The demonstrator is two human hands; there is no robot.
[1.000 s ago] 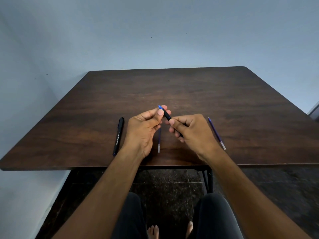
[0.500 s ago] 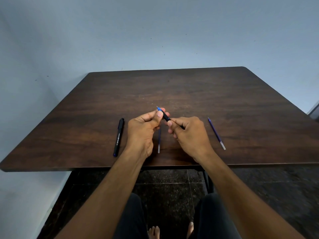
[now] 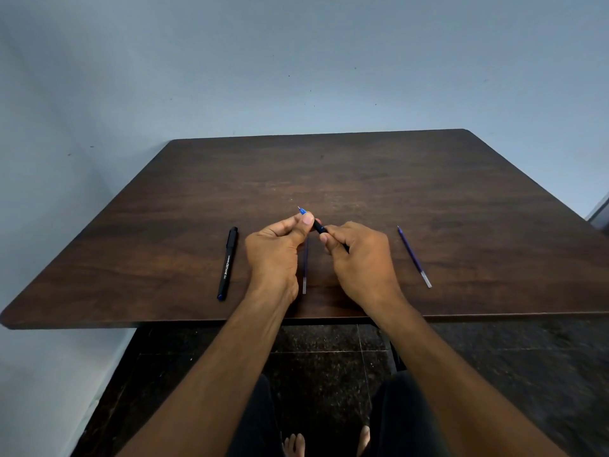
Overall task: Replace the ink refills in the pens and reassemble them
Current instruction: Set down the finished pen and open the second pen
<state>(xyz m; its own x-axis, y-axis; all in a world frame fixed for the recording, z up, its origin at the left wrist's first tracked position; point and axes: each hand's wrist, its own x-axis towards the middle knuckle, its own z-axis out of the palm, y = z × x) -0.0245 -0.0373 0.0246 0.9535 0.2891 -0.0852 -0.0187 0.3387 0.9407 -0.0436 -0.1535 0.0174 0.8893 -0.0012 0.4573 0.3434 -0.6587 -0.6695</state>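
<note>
The slim black plastic pen with a blue tip section is held above the near middle of the dark wooden table. Its long axis slants from the blue point at far left down to the near right. The left hand pinches the tip end between thumb and forefinger, while the right hand curls around the barrel. Any twisting or pulling should probably run along that slant. A thin blue refill lies on the table between the hands.
</note>
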